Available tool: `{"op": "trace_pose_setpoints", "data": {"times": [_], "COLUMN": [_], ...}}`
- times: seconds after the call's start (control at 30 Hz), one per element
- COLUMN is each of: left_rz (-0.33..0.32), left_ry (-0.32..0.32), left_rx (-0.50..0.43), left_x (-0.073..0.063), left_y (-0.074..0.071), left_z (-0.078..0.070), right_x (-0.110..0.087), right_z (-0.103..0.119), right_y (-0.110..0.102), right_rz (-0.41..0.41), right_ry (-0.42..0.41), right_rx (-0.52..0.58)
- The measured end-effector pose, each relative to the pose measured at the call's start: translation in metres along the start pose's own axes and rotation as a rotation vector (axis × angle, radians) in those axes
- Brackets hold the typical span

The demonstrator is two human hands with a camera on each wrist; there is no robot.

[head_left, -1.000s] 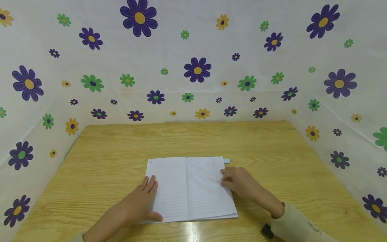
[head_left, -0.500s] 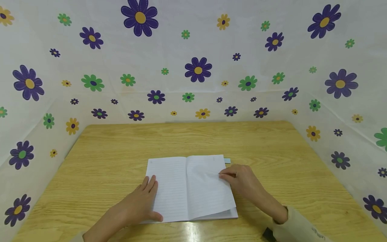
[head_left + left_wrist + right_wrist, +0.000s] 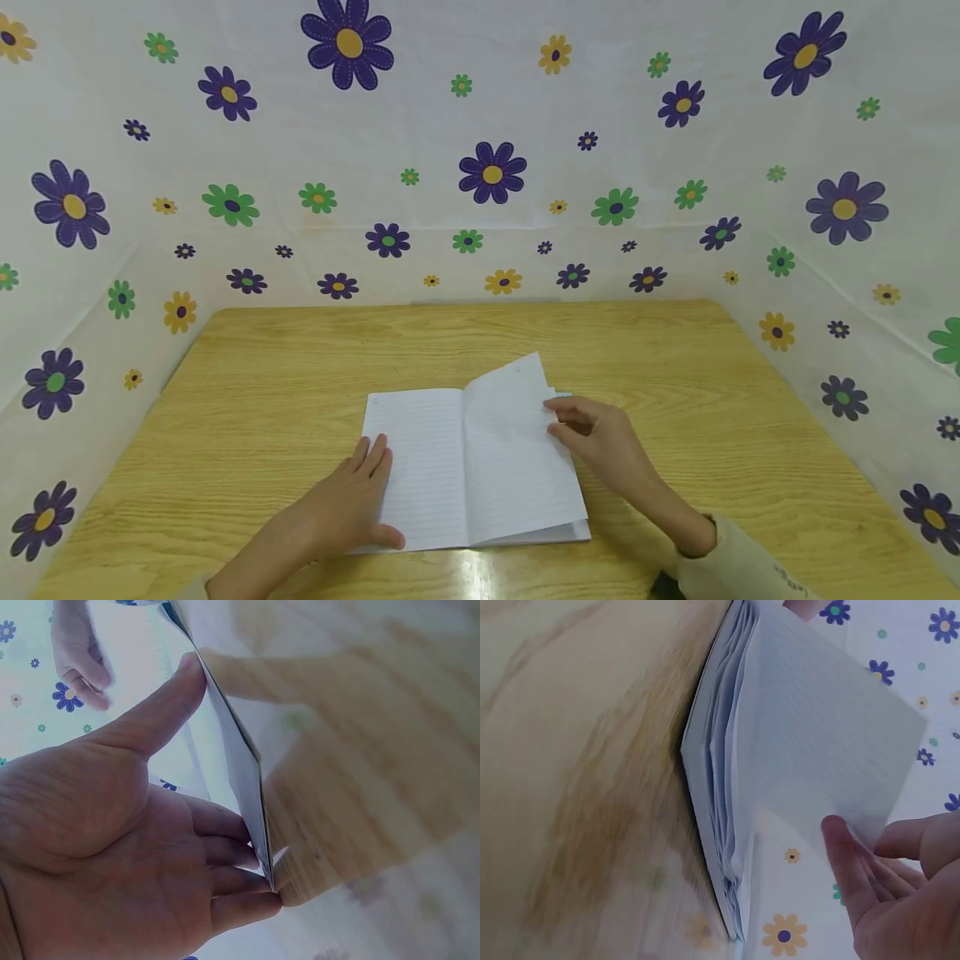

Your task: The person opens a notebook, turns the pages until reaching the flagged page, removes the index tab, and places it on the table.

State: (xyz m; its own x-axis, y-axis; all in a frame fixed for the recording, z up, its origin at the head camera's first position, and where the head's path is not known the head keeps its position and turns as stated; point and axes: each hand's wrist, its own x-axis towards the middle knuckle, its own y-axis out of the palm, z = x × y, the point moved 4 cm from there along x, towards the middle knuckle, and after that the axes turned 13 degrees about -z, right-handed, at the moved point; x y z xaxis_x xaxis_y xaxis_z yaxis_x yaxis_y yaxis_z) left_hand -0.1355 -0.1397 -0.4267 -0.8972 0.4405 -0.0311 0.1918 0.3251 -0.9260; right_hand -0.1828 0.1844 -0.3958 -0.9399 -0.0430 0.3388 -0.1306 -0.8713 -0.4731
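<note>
An open lined notebook (image 3: 416,475) lies on the table in the head view. My left hand (image 3: 348,504) rests on its left page, fingers straight and thumb near the bottom edge. In the left wrist view, the left thumb and fingertips (image 3: 244,900) reach the notebook's edge. At the right side, my right hand (image 3: 611,446) holds a page (image 3: 506,450) by its outer edge between thumb and fingers. That page is raised, its top corner standing highest. Beneath it, in the right wrist view, shows the stack of other pages (image 3: 724,742).
The wooden table (image 3: 300,350) stretches beyond the notebook to a flower-printed white cloth (image 3: 420,125) on three sides. A pale blue tab (image 3: 564,394) sticks out from the notebook's right edge. A dark object (image 3: 665,586) is by the right sleeve.
The right page has lifted off the stack, its top corner swinging up and away. My right hand's thumb and finger have parted a little and shifted along the edge. The left hand stays put.
</note>
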Motion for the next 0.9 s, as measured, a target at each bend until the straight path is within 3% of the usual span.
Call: {"op": "trace_pose_setpoints", "data": {"times": [0.17, 0.27, 0.43, 0.73, 0.9], "left_rz": [-0.002, -0.005, -0.008, -0.005, -0.008], "left_ry": [0.007, 0.008, 0.005, 0.008, 0.017], "left_rx": [0.000, -0.002, -0.003, 0.000, 0.003], "left_x": [-0.0001, -0.0003, 0.0000, -0.0002, -0.0003], "left_y": [0.0001, 0.0001, 0.0001, 0.0009, 0.0004], "left_z": [0.0004, 0.0005, 0.0001, 0.0002, -0.0001], "right_x": [-0.0003, -0.0010, -0.0041, -0.0035, -0.0018], "right_z": [-0.0004, 0.0007, 0.0026, 0.0061, 0.0069], "right_y": [0.0008, 0.0033, 0.0053, 0.0040, 0.0076], "right_rz": [0.067, 0.127, 0.177, 0.167, 0.155], "right_ry": [0.117, 0.192, 0.255, 0.301, 0.307], "right_rx": [0.198, 0.254, 0.240, 0.229, 0.304]}}
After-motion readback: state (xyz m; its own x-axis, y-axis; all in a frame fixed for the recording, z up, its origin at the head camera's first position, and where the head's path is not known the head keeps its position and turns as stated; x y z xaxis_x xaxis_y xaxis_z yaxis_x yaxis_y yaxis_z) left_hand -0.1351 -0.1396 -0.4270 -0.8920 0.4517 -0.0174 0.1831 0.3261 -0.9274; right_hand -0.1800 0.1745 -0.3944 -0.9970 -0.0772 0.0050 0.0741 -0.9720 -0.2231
